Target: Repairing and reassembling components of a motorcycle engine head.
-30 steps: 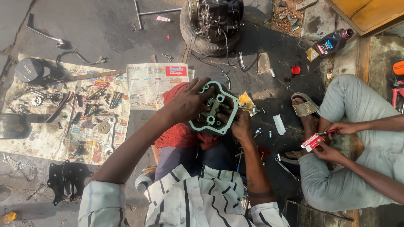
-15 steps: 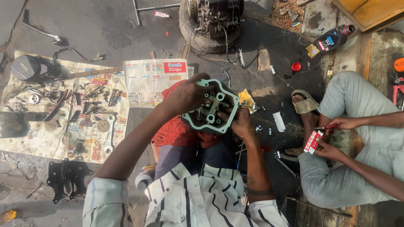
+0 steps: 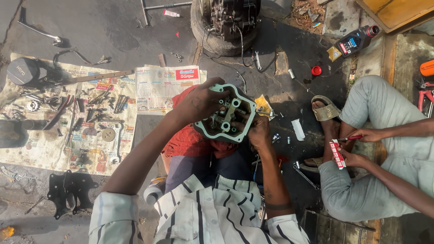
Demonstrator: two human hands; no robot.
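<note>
I hold a pale green metal engine head over my lap with both hands. My left hand grips its upper left edge, fingers curled over the rim. My right hand clasps its lower right side, partly under the part. A red rag lies on my knees beneath it. My striped shirt sleeves fill the bottom of the view.
Newspaper sheets on the left carry several bolts, gears and tools. An engine block on a tyre stands ahead. A seated person on the right holds a small red and white box. An oil bottle and red cap lie nearby.
The engine head has tilted and shifted slightly in my hands. The person on the right has turned the small box more upright.
</note>
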